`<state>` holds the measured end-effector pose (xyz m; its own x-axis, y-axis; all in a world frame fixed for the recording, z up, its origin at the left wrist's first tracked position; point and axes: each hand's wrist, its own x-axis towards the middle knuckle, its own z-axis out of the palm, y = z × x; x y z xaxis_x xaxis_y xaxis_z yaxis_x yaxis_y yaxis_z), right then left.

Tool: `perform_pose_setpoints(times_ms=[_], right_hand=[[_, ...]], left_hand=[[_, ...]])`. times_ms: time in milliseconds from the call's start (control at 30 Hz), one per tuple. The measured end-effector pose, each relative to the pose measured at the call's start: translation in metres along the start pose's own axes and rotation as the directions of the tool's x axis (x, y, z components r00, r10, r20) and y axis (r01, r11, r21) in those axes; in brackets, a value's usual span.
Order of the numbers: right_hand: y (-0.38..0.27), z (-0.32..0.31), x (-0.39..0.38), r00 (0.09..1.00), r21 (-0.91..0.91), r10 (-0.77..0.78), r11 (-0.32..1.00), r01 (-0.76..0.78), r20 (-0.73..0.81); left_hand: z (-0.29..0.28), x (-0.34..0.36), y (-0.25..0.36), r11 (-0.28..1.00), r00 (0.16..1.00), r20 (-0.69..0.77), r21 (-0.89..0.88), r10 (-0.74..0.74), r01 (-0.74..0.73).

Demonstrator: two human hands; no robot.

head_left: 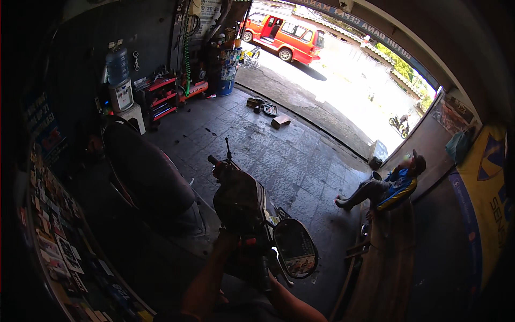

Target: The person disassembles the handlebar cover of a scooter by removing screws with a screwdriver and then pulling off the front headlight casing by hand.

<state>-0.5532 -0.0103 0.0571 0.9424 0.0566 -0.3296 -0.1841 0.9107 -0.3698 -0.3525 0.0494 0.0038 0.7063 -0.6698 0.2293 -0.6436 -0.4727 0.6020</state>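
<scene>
In front of me stands a dark scooter, its long seat (153, 172) to the left and its handlebar cover (238, 201) near the middle. The far handlebar grip (214, 160) has a thin upright stalk beside it. A mirror (295, 248) sticks out on the near side. My left hand (228, 239) reaches to the scooter just below the handlebar cover; its fingers are lost in shadow. My right hand (272, 284) is beside the near handlebar grip (263, 272), with its fingers hidden. Whether either hand holds anything does not show.
A person (399, 182) sits on a wooden bench (391, 263) at right. Tools and a small box (280, 122) lie on the tiled floor. Along the far left wall are a water dispenser (122, 95), red tool cart (162, 96) and blue drum (229, 70). Outside stands a red van (287, 36).
</scene>
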Motion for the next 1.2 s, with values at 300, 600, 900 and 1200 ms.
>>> perform_pose_setpoints(times_ms=[300, 600, 900, 1200], right_hand=[[0.000, -0.033, 0.003, 0.994, 0.099, -0.035, 0.994, 0.045, -0.101], [-0.016, -0.031, -0.008, 0.998, -0.109, -0.011, 0.994, 0.005, -0.057], [-0.014, -0.010, 0.010, 0.986, -0.263, -0.061, 0.965, 0.018, -0.157], [-0.002, 0.039, 0.025, 0.956, -0.467, -0.108, 0.884, -0.033, -0.271]], left_hand=[[-0.052, -0.005, 0.053, 0.998, 0.993, 0.121, -0.063, -0.003, 0.011], [-0.064, 0.000, 0.058, 0.985, 0.967, 0.221, 0.086, 0.125, -0.147], [-0.054, 0.007, 0.044, 0.984, 0.971, 0.229, -0.179, 0.063, -0.021], [-0.033, 0.008, 0.027, 0.763, 0.867, 0.360, -0.430, -0.345, 0.482]])
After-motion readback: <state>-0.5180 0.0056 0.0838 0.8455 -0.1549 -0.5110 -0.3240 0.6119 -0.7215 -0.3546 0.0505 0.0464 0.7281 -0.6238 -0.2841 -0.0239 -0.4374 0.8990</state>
